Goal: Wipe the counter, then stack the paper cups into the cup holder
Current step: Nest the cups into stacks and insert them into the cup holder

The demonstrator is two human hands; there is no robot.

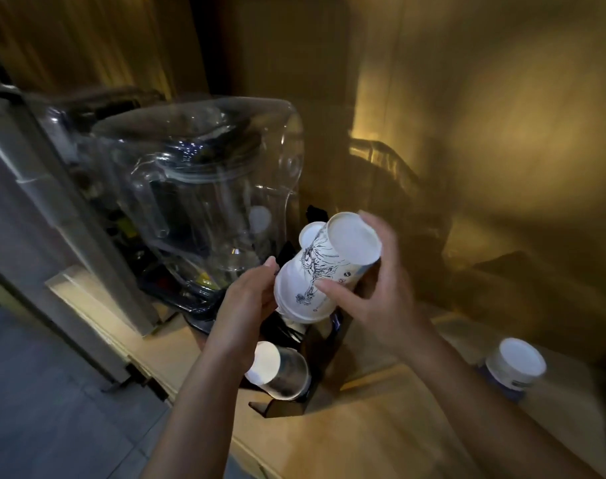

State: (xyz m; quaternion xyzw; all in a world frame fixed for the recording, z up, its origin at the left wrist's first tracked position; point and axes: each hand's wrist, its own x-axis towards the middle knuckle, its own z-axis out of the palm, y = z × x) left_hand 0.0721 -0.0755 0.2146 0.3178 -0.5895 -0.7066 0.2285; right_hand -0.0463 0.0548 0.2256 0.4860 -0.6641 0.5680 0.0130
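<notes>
A stack of white paper cups point(324, 271) with a black line drawing sits upside down, tilted, in the upper slot of the black cup holder point(315, 347). My right hand point(374, 292) grips the stack from the right, thumb across its side and fingers around its upturned base. My left hand point(249, 302) touches the stack's lower rim from the left. Behind it, a second white cup stack point(310, 233) pokes out. Clear plastic cups point(280, 369) with a white end lie in the holder's lower slot. Another upside-down paper cup stack point(514, 364) stands on the wooden counter point(398, 426) at the right.
A blender with a clear sound cover point(204, 188) stands on the counter just left of the holder. A grey metal frame point(52, 236) runs along the left, with grey floor point(52, 409) below. Brown wall panels point(502, 133) close the back and right.
</notes>
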